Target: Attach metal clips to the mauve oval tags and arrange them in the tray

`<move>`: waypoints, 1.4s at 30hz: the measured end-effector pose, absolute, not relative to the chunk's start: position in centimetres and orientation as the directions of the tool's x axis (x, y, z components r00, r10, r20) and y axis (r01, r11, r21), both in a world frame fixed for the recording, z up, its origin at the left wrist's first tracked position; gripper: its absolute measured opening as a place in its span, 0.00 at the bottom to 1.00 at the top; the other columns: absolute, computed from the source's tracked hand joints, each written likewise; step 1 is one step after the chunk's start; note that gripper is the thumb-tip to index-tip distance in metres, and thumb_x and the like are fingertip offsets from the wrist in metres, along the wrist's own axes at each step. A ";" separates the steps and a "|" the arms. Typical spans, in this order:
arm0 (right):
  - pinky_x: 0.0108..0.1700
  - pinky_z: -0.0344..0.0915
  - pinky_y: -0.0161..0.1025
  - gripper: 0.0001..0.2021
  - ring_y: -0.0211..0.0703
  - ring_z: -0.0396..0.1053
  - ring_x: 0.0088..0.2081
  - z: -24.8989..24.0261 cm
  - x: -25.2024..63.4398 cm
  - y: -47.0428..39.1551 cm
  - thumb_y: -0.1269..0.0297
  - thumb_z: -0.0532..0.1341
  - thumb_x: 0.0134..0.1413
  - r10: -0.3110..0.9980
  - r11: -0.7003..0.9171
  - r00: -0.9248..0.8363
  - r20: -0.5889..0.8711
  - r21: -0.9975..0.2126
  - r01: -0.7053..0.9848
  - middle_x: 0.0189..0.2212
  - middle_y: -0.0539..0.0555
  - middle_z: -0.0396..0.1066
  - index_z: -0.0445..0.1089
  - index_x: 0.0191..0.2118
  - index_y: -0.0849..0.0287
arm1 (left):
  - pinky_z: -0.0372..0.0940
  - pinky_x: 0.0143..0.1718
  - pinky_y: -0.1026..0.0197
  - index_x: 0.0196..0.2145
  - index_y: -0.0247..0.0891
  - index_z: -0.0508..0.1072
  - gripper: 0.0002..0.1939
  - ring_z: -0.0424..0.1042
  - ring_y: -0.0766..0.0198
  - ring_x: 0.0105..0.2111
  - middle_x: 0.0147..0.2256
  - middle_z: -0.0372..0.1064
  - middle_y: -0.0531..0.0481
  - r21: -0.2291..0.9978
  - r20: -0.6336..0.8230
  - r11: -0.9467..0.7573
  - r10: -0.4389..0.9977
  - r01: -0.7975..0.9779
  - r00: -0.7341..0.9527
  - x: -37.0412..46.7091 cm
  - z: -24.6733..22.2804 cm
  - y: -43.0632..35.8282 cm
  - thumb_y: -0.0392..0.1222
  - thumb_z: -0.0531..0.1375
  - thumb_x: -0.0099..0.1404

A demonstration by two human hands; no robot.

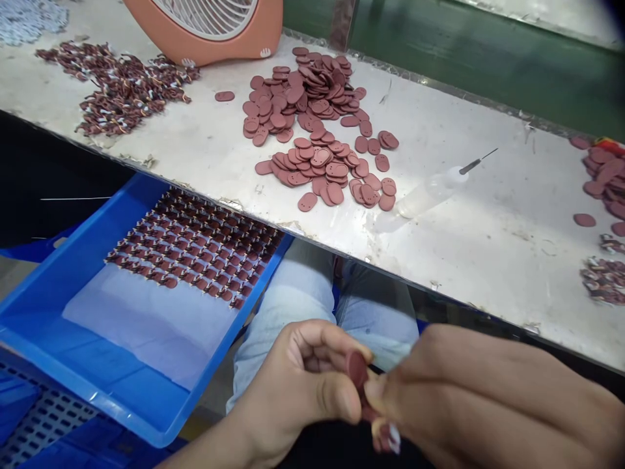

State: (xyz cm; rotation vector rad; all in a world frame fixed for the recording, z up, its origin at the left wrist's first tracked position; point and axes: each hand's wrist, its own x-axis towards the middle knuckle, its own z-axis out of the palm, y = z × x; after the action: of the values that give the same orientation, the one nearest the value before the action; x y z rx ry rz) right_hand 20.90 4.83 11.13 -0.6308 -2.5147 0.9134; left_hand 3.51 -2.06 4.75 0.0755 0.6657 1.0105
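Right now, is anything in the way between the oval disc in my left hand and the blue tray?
Yes: in this view, your left hand, pinching the reddish-brown oval disc, and a jeans-clad leg lie between the disc and the blue tray. Height above the leg can't be told.

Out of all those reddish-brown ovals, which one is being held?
The oval pinched in the left hand, with the right hand close by; the other ovals lie on the table or in the blue tray.
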 end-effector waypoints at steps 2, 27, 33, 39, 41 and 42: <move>0.33 0.70 0.30 0.07 0.35 0.73 0.31 11.2 20.8 6.3 0.71 0.56 0.67 0.498 0.597 -0.864 0.075 -0.752 0.279 0.32 0.50 0.75 0.72 0.42 0.56 | 0.65 0.23 0.73 0.28 0.36 0.79 0.17 0.70 0.73 0.19 0.20 0.72 0.54 0.364 -0.499 0.538 0.802 -0.760 0.329 3.6 4.1 -1.6 0.49 0.76 0.47; 0.37 0.67 0.34 0.07 0.38 0.72 0.34 10.4 19.3 9.9 0.76 0.62 0.58 0.431 0.494 -0.895 -0.112 -0.801 0.338 0.33 0.50 0.76 0.75 0.39 0.59 | 0.71 0.24 0.74 0.29 0.34 0.79 0.16 0.73 0.72 0.22 0.24 0.73 0.54 0.291 -0.601 0.525 0.751 -0.800 0.275 3.4 2.5 -0.8 0.47 0.75 0.49; 0.36 0.67 0.35 0.07 0.38 0.71 0.33 10.4 19.4 9.7 0.76 0.61 0.59 0.435 0.490 -0.893 -0.117 -0.801 0.343 0.33 0.51 0.75 0.75 0.38 0.59 | 0.70 0.24 0.74 0.29 0.33 0.78 0.17 0.73 0.72 0.22 0.23 0.73 0.53 0.297 -0.606 0.526 0.749 -0.797 0.268 3.5 2.6 -0.9 0.50 0.74 0.50; 0.36 0.67 0.34 0.05 0.37 0.71 0.33 10.5 19.4 9.9 0.75 0.61 0.60 0.442 0.502 -0.890 -0.110 -0.792 0.347 0.32 0.50 0.75 0.74 0.37 0.59 | 0.71 0.24 0.73 0.29 0.34 0.78 0.16 0.73 0.72 0.23 0.23 0.71 0.54 0.262 -0.586 0.521 0.755 -0.813 0.295 3.4 2.5 -0.8 0.49 0.74 0.52; 0.38 0.67 0.34 0.07 0.37 0.72 0.35 10.5 19.6 9.9 0.73 0.63 0.60 0.456 0.498 -0.885 -0.099 -0.795 0.346 0.35 0.50 0.76 0.75 0.42 0.58 | 0.72 0.24 0.72 0.30 0.34 0.79 0.15 0.74 0.71 0.24 0.25 0.73 0.53 0.239 -0.575 0.513 0.759 -0.825 0.305 3.2 2.4 -0.7 0.48 0.73 0.52; 0.39 0.67 0.34 0.10 0.37 0.72 0.37 10.5 19.7 9.9 0.71 0.65 0.59 0.470 0.502 -0.880 -0.075 -0.797 0.336 0.36 0.50 0.76 0.74 0.46 0.58 | 0.72 0.24 0.72 0.30 0.34 0.79 0.15 0.74 0.71 0.24 0.26 0.73 0.53 0.227 -0.570 0.511 0.760 -0.829 0.313 3.1 2.4 -0.6 0.48 0.73 0.53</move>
State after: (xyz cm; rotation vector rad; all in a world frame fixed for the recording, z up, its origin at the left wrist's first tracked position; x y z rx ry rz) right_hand 19.70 9.88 10.49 -0.6996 -2.5890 1.3223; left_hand 3.12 -0.63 2.39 -0.1157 0.6836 1.0506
